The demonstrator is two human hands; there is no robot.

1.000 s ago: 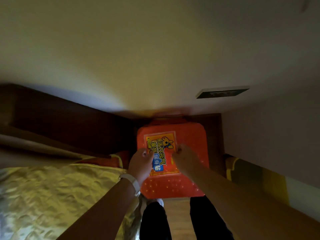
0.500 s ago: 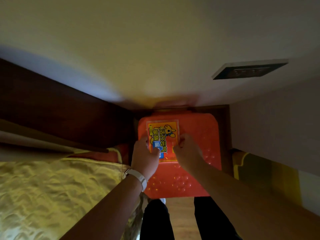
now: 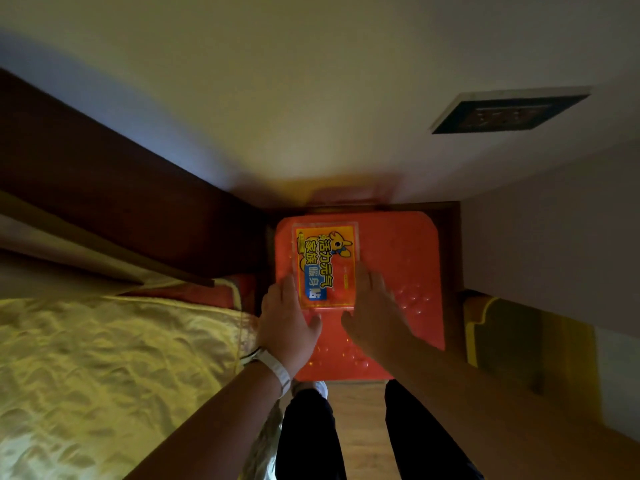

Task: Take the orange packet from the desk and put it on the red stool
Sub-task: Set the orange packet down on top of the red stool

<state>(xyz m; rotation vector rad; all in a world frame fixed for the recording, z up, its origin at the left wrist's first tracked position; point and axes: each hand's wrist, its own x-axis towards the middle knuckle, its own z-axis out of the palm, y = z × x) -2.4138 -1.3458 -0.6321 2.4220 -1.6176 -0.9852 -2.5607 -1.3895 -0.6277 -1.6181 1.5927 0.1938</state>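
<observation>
While the orange packet (image 3: pixel 325 268) lies flat on the red stool (image 3: pixel 398 258) seat's left half, I see left hand (image 3: pixel 287 323) and right hand (image 3: pixel 375 313) flanking its near edge, fingers spread, gripping nothing.

Print on the orange packet

We can read large yellow Chinese characters, 活力元气家族, on the orange packet (image 3: pixel 325 266), and white characters, 暖身贴, on its blue band; the smaller print near its edges is too blurred for us.
</observation>
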